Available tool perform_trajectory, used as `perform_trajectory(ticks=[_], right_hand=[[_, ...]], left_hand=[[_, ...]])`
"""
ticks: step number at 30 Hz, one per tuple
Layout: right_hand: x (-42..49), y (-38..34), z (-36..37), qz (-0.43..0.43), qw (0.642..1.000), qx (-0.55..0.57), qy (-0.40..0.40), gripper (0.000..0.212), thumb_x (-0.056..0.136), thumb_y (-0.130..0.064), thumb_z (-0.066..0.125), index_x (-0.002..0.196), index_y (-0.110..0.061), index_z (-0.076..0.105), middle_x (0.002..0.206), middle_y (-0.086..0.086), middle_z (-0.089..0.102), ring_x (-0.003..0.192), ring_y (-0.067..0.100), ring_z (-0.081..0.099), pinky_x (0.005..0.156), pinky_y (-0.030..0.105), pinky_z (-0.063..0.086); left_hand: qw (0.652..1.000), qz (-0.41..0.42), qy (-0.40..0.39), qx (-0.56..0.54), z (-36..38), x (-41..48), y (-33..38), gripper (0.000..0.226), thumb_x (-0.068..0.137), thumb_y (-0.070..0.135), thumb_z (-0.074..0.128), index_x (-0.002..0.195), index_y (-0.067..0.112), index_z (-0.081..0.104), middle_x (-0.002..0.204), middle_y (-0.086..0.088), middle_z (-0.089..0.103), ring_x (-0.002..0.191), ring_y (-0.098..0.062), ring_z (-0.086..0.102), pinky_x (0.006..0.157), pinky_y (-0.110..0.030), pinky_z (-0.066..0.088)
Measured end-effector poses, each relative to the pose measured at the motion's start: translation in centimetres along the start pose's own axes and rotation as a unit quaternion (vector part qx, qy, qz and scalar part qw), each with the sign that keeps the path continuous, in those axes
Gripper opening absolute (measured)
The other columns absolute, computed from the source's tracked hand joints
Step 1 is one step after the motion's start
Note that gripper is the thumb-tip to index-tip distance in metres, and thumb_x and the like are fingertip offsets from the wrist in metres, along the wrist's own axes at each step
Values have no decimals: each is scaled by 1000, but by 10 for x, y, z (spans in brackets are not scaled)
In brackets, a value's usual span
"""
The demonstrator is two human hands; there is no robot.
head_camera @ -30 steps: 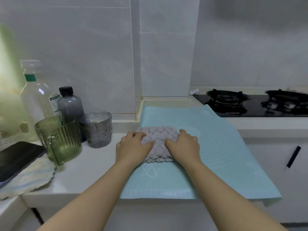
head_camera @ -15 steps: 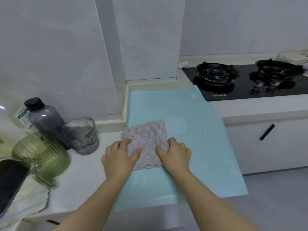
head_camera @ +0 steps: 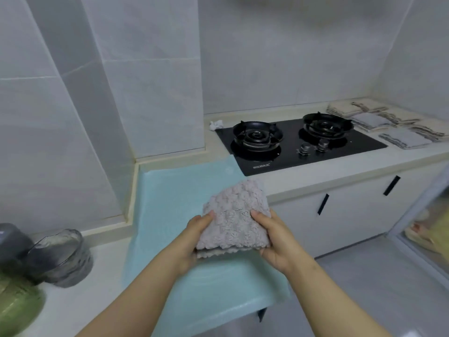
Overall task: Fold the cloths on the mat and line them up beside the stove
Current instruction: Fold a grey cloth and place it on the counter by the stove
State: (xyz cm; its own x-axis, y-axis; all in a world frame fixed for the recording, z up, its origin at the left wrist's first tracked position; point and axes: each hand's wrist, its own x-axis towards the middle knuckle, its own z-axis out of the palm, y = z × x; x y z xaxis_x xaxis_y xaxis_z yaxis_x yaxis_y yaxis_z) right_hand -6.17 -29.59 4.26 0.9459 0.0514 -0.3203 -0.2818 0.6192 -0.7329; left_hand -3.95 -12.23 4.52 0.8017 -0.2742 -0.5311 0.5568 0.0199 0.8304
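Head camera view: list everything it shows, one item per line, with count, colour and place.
fluffy cloth: one, grey-pink, folded, held above the mat
mat: one, light blue, on the counter left of the stove
stove: one, black, two burners, set into the counter
folded cloths: several, grey and beige, lined up right of the stove
crumpled scrap: one, white, at the stove's back left corner
glass cup: one, smoky grey, left counter
ribbed cup: one, green, bottom left
bottle: one, grey, left edge
cabinet handles: two, black, below the counter
hands: left and right, each gripping a side of the fluffy cloth
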Motion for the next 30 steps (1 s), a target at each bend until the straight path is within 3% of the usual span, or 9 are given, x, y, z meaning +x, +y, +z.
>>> perform_trajectory(ticks=[2,4,5,7,10,14,18,23,30], right_hand=[[-1,-22,-30,-5,1000,11,17,33,91,-11,53,124,-7,52,116,17,66,104,31,64,71,37,60],[-4,-43,-58,-5,999,-18,49,30,92,-14,54,121,-7,52,112,16,67,95,30,67,62,35,59],[-4,-59,-79,-11,996,-42,73,27,92,-15,54,117,-7,51,109,15,68,91,28,67,60,35,57],[-4,-84,-114,-28,987,-92,126,17,92,-17,55,106,-9,50,105,13,67,86,26,66,63,35,56],[-3,-137,-171,-60,971,-141,184,10,92,-18,56,96,-12,49,101,10,64,80,21,65,56,30,54],[1,-208,-243,-76,956,-170,225,16,91,-17,58,103,-12,50,98,7,64,77,18,64,55,28,53],[14,-271,-304,-91,947,-199,236,22,91,-15,58,110,-13,49,99,5,63,78,15,64,53,23,52],[38,-327,-361,-118,941,-211,236,31,91,-11,56,116,-26,46,112,5,64,86,17,65,55,22,53],[119,-416,-436,-155,927,-230,253,39,93,-11,53,124,-31,42,120,7,60,87,16,63,54,20,53]], left_hand=[[992,-47,-70,-92,35,9,7,45,82,42,55,117,13,58,94,-9,72,63,-22,66,49,-21,51],[995,-24,-41,-83,67,29,8,53,86,28,59,135,27,39,120,-7,64,64,-20,64,44,-20,48],[998,5,-19,-54,92,45,10,61,89,21,58,140,35,29,132,-5,55,72,-19,64,46,-21,48],[998,58,-9,-12,133,69,12,61,91,10,54,138,41,31,136,0,49,86,-19,64,54,-24,50],[995,86,-38,20,212,103,21,44,92,1,47,124,30,52,115,-2,62,80,-17,62,58,-22,49],[995,83,-37,29,313,138,37,31,91,3,50,114,21,61,94,-4,66,71,-14,61,56,-20,48],[992,102,-51,48,390,179,51,36,83,3,65,113,22,61,105,-7,65,81,-17,65,66,-23,53],[985,127,-52,104,458,238,65,40,69,8,76,96,34,64,127,-8,53,113,-26,56,97,-37,47],[982,151,-63,97,550,357,111,10,85,18,65,94,23,63,114,-7,61,87,-16,58,68,-25,46]])
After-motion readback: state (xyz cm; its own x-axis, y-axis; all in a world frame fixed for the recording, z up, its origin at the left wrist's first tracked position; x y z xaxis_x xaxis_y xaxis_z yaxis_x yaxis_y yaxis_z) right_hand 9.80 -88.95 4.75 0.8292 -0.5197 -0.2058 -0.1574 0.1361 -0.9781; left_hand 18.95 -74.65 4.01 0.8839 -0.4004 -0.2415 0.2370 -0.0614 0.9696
